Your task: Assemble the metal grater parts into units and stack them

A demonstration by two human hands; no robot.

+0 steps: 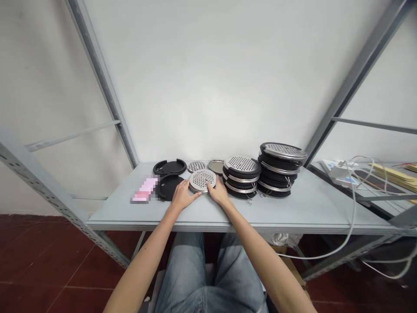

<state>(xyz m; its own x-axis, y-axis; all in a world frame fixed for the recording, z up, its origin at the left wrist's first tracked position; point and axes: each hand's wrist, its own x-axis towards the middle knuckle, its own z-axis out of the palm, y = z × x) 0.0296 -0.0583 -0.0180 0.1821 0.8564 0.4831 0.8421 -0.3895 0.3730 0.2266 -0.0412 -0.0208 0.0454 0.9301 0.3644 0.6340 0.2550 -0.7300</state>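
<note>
Between my hands, a round perforated metal plate [202, 179] lies on the grey tabletop, with a thick layered rim; it may be more than one plate stacked. My left hand [183, 195] cups its left edge, thumb stretched along the near side. On the other side, my right hand [219, 192] grips the right edge with its thumb on the top face. Left of my left hand is a black round holder [167, 188], partly covered by my fingers. Behind the plate are a smaller slotted metal disc [196, 166] and a plain metal disc [215, 166], partly hidden.
A black ring-shaped holder [170, 167] lies at the back left. Close to my right hand stands a stack of black-and-metal rounds [241, 178], with a taller stack [282, 169] beyond. Wire clips hang from both. A white cable [353, 208] droops over the right edge.
</note>
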